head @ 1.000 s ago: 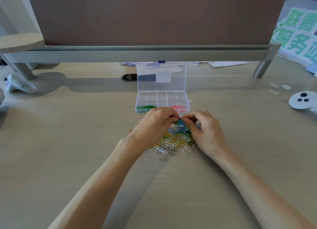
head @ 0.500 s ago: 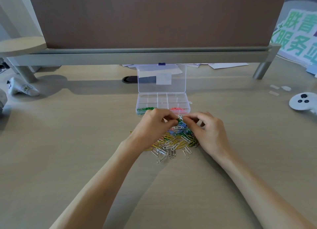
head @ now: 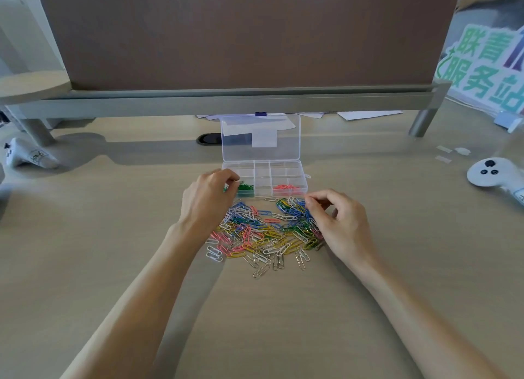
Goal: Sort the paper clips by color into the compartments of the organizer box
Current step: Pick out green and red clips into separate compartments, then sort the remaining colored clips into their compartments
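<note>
Now the fingertips [head: 233, 180] of the left hand [head: 208, 200] are curled together just over the near-left compartment of the clear plastic organizer box [head: 262, 171]. A bit of green wire shows under them, so I judge that they pinch a green clip and are about to drop it. The green paper clips [head: 246, 187] already sorted lie in this same compartment, and the pink paper clips [head: 286, 186] lie in the near-right one. To do this step well, the fingers should open only when they are between the walls of the compartment, and low, so that the clip does not bounce into the cell beside it.

The thumb and forefinger [head: 311, 203] of the right hand [head: 338, 222] are pressed together at the far right edge of the loose pile of mixed coloured paper clips [head: 263, 234]. Whether a clip is between them I cannot tell. The pile lies on the pale wooden table [head: 283, 322], just in front of the box. Clips hook into each other easily, so this hand should lift slowly and shake off any wrong colour.
</note>
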The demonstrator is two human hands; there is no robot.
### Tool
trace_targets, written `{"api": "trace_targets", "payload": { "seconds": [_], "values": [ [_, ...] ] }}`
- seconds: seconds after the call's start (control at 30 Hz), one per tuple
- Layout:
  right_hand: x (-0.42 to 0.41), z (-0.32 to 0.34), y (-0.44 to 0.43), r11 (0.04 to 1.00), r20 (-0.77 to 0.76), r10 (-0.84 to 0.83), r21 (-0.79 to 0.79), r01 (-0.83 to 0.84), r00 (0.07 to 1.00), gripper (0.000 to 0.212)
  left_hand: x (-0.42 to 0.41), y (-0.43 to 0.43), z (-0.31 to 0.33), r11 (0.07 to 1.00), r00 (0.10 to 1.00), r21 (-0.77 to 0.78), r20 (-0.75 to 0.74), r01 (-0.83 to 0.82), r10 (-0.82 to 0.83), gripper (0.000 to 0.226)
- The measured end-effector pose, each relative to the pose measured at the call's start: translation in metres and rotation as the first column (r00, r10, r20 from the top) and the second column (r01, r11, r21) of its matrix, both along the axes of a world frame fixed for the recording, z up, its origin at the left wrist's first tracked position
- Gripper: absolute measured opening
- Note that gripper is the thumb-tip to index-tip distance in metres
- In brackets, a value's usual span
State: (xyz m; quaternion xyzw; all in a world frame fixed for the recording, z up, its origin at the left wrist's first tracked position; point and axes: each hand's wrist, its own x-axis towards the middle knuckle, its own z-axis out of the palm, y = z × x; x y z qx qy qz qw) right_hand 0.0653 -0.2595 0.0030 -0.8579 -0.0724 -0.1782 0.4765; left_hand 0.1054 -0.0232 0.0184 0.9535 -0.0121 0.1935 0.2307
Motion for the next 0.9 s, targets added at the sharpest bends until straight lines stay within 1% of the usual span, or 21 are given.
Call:
{"api": "trace_targets", "payload": {
  "seconds": [0.13,0.23,0.3,0.33,0.4,0.5,0.63,0.7,0.8,0.87,0.9],
  "values": [
    [0.002,-0.001,0.0,0.999,0.002,-0.008,-0.034,0.008,1.0,0.01,-0.007,0.008,-0.004,0.99,0.99,0.02,0.027,0.137,-0.138,0.028],
    [0.001,0.0,0.001,1.0,0.013,0.008,-0.027,-0.008,1.0,0.009,-0.016,0.015,-0.007,0.94,0.944,0.122,0.058,0.317,-0.326,0.024],
    [0.001,0.0,0.003,0.995,0.054,0.051,-0.087,-0.047,0.997,0.006,-0.015,0.017,-0.007,0.892,0.908,0.199,0.022,0.405,-0.418,0.024],
    [0.002,0.0,0.006,0.985,0.092,0.088,-0.158,-0.073,0.992,0.005,-0.014,0.017,-0.007,0.875,0.899,0.225,-0.009,0.428,-0.437,0.025],
    [0.005,-0.002,0.012,0.943,0.134,0.165,-0.313,-0.116,0.977,0.01,-0.011,0.015,-0.004,0.855,0.89,0.257,-0.052,0.451,-0.454,0.025],
    [0.01,-0.001,0.023,0.886,0.094,0.198,-0.442,-0.137,0.976,0.024,-0.01,0.011,-0.002,0.84,0.882,0.278,-0.069,0.467,-0.467,0.021],
    [0.014,0.004,0.034,0.806,0.022,0.216,-0.568,-0.166,0.976,0.018,-0.011,0.003,0.0,0.864,0.898,0.25,-0.079,0.437,-0.432,0.011],
    [0.017,0.005,0.035,0.777,0.022,0.213,-0.61,-0.156,0.977,0.016,-0.011,0.002,-0.001,0.876,0.906,0.235,-0.077,0.422,-0.416,0.008],
    [0.017,0.003,0.034,0.746,0.072,0.23,-0.653,-0.128,0.97,0.015,-0.014,0.001,-0.004,0.886,0.911,0.215,-0.053,0.41,-0.409,0.008],
    [0.016,0.003,0.033,0.753,0.1,0.239,-0.647,-0.119,0.966,0.014,-0.015,0.001,-0.006,0.901,0.919,0.182,-0.036,0.393,-0.393,0.007],
    [0.016,0.004,0.033,0.773,0.102,0.241,-0.622,-0.127,0.965,0.012,-0.016,0.001,-0.006,0.909,0.923,0.16,-0.034,0.385,-0.384,0.007]
  ]
}}
